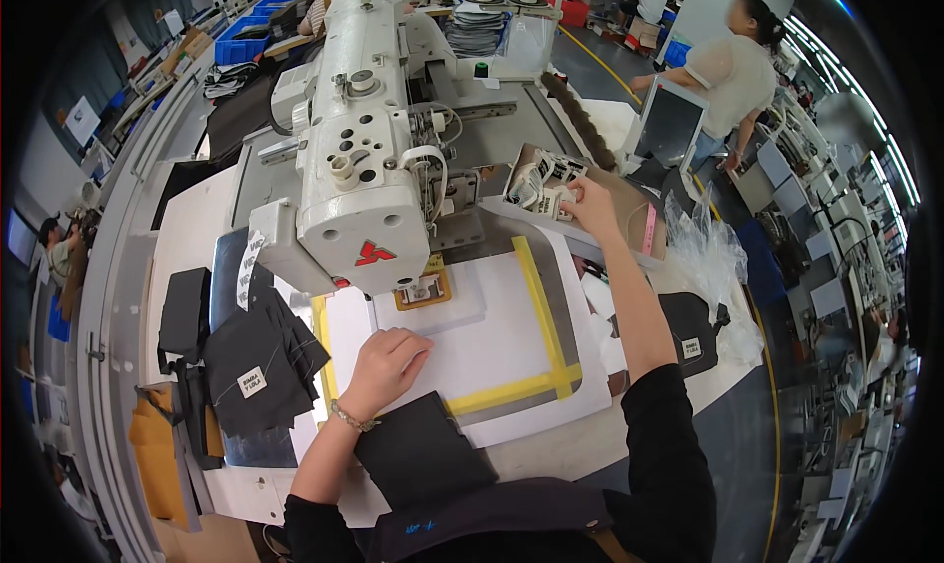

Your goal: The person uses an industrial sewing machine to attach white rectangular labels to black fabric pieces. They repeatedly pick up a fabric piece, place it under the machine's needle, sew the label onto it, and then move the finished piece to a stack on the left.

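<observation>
My left hand [390, 364] rests palm down on the white sheet [492, 337], fingers curled together; nothing shows in them. At the right, my right hand [592, 209] reaches over an open cardboard box [619, 197], fingertips closed on one of the small white labels [544, 184] heaped in it. Ahead of my left hand, a yellow-edged clamp [423, 291] stands under the head of a white sewing machine [359, 160]. Yellow tape [539, 302] borders the sheet. A plain black fabric piece [423, 450] lies close to me, below my left hand.
Black fabric pieces [270, 352], one bearing a white label, are stacked at the left. Another labelled black piece [685, 337] lies at the right, beside clear plastic bags [713, 268]. A small screen [671, 120] stands behind the box. Beyond it is another person [733, 71].
</observation>
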{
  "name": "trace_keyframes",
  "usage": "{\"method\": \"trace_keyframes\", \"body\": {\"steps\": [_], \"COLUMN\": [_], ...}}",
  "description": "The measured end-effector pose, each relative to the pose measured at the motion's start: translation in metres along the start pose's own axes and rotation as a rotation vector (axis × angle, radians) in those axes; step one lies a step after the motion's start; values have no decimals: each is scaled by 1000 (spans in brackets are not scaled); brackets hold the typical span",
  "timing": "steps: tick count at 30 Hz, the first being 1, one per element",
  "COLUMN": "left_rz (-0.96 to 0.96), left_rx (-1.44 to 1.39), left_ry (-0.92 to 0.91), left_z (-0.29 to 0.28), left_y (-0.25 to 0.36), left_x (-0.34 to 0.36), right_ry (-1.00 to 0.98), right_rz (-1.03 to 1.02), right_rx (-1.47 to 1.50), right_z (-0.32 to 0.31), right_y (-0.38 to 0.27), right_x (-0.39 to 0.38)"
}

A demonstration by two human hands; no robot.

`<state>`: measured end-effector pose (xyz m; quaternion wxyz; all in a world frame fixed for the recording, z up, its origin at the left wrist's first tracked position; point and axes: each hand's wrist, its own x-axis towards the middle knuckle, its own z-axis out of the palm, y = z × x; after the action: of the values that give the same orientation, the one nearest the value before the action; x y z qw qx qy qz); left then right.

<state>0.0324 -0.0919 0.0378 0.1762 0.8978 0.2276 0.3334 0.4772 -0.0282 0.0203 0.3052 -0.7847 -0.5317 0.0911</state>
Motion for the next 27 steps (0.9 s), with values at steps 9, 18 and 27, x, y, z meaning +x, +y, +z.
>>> {"method": "trace_keyframes", "body": {"steps": [9,18,27], "left_rz": [-30,33,87], "left_rx": [-4,-32,-2], "left_ry": [-6,-39,-46], "left_z": [-8,-6,-7], "left_y": [-7,-2,16], "left_x": [-5,2,15], "right_ry": [-256,-270,1], "right_rz": [-46,-84,-264], "right_rx": [-158,-173,-285], "right_z": [-84,-79,-82], "right_y": [-33,-13,-11], "right_x": [-86,-193,-204]}}
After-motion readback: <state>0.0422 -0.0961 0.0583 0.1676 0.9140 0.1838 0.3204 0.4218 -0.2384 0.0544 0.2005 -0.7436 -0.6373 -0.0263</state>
